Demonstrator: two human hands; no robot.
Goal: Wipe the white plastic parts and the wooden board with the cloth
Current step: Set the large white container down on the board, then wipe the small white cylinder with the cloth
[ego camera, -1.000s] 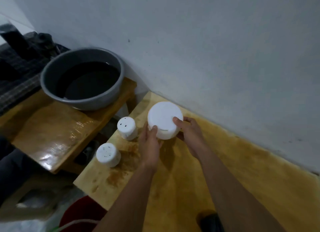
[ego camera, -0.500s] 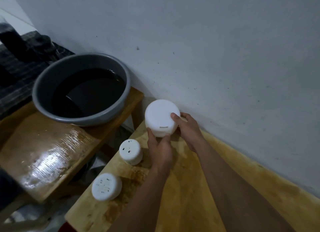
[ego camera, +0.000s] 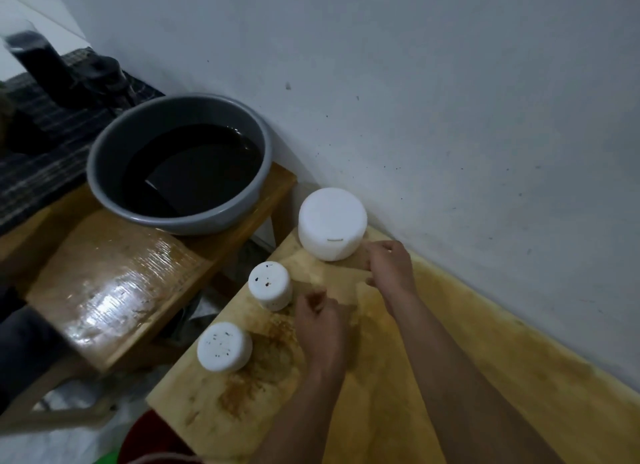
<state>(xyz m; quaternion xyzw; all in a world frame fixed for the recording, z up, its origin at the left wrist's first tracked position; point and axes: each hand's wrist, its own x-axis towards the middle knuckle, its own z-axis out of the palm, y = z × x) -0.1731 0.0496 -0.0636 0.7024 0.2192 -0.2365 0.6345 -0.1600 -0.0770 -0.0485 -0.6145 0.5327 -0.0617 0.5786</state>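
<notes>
The wooden board [ego camera: 398, 377] carries a large white part [ego camera: 332, 223] just beyond the right hand [ego camera: 389, 264] and two small white parts [ego camera: 270, 285] [ego camera: 224, 346] left of the left hand [ego camera: 320, 320]. Farther left, a side table [ego camera: 104, 280] bears a grey basin [ego camera: 207, 221].

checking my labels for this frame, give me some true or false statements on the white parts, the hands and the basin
1. The large white part stands on the wooden board near the wall. True.
2. Both hands grip the large white part. False: neither grips it. The right hand is beside it and the left hand is by the small parts.
3. The grey basin holds dark liquid. True.
4. A cloth lies on the board. False: no cloth is in view.
5. Both small white parts carry dark specks. True.
</notes>
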